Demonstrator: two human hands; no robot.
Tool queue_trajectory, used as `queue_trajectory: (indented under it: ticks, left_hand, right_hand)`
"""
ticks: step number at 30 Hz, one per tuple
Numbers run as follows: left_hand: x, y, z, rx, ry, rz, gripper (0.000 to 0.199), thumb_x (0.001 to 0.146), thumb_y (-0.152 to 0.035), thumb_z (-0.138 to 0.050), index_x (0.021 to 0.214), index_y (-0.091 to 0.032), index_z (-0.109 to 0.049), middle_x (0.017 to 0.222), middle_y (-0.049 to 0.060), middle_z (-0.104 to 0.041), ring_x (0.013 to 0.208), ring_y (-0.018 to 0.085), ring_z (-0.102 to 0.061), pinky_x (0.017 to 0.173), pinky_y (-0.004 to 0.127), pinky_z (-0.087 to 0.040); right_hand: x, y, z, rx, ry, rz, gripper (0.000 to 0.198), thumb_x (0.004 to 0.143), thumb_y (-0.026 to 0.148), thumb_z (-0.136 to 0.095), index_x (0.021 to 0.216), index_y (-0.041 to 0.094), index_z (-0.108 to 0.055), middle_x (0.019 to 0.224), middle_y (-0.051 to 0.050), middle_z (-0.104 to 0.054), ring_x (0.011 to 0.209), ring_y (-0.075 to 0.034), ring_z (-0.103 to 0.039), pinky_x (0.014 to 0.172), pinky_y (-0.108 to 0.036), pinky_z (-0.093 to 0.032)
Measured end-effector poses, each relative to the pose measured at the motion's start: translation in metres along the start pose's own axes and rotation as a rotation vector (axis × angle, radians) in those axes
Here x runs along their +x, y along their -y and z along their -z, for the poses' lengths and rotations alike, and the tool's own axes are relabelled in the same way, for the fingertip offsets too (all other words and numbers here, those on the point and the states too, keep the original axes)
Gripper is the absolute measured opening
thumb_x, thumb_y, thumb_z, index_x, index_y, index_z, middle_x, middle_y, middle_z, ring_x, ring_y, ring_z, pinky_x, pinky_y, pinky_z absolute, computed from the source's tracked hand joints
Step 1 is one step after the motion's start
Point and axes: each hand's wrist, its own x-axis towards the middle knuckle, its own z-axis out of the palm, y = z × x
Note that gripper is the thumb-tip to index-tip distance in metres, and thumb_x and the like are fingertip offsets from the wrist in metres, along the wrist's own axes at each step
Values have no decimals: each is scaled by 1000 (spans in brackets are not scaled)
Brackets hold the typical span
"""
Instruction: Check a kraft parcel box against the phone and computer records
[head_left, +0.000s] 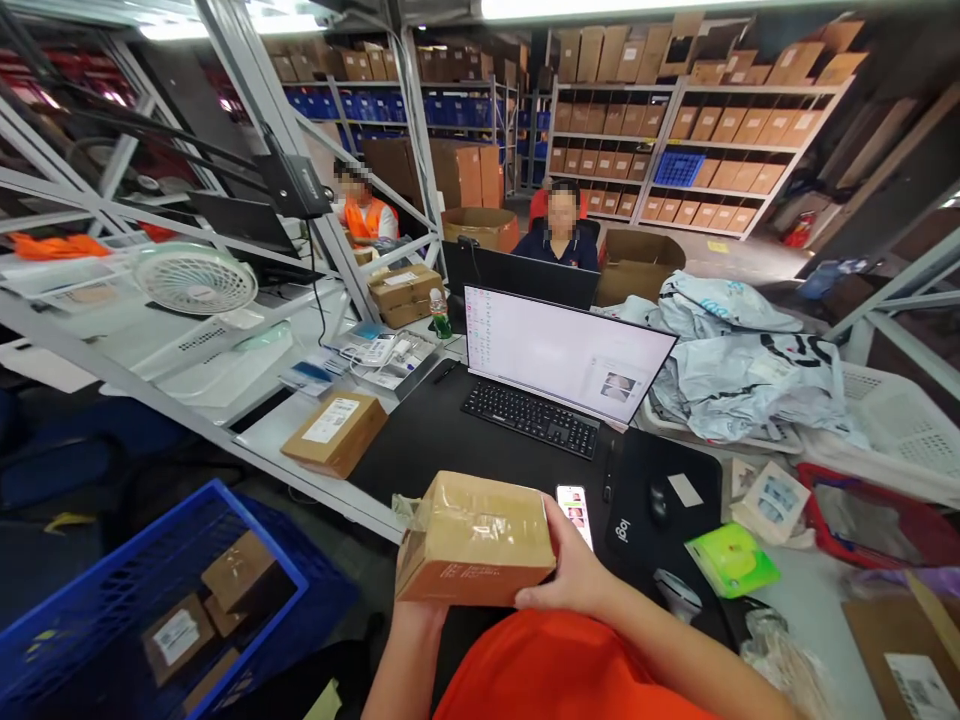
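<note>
A taped cardboard box (480,535) is held up in front of my body, above the near edge of the black desk mat. My right hand (574,565) grips its right end, thumb on the near side and fingers behind. From below, my left hand (421,612) supports the left end; most of its fingers are hidden under the box. Just behind the right hand lies a lit phone (574,510). Beyond stand a black keyboard (531,415) and a monitor (562,345) with a mostly white screen.
At lower left is a blue crate (300,580) with several boxes inside. Another labelled box (334,432) sits on the desk's left. Right of me are a mouse (658,503), a green packet (731,560), a scanner (679,595) and piled white bags (757,380). Two people sit beyond the desk.
</note>
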Motion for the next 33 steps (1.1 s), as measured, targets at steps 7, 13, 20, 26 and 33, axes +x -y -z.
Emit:
queue_trajectory:
  ticks: [7,13,20,26,33]
  left_hand:
    - [20,-20,16,213,119,-62,66,61,-54,-89,114,-21,-66,123,11,-69,114,27,-66,104,41,-52]
    - [12,-28,16,479,263,-326,41,86,-61,-64,95,-22,-75,126,10,-69,122,28,-61,110,41,-47]
    - [18,-33,-28,469,442,-278,44,81,-64,-67,91,-22,-76,125,12,-68,122,30,-60,104,40,-50]
    - [31,-43,-39,372,594,-60,50,77,-68,-69,88,-20,-77,136,13,-64,122,32,-60,111,42,-44]
    - [35,-72,-30,473,660,-64,41,67,-60,-81,72,-19,-75,130,16,-65,116,33,-62,97,41,-53]
  right_hand:
    - [-6,-20,26,-144,-354,73,93,57,29,-91,136,29,-42,132,-11,-60,124,-30,-61,104,-44,-51]
    - [-24,-29,41,-212,-493,112,91,58,28,-94,134,29,-44,140,-14,-57,129,-30,-59,110,-46,-47]
    - [-44,-34,35,-303,-604,194,95,62,30,-97,141,27,-44,154,-21,-48,144,-33,-48,119,-53,-38]
    - [-55,-27,32,-633,-565,424,88,70,17,-90,143,34,-43,150,-14,-54,147,-36,-43,120,-59,-36]
    - [-49,-13,24,-752,-488,497,88,75,15,-85,146,36,-39,149,-13,-54,147,-37,-42,117,-63,-40]
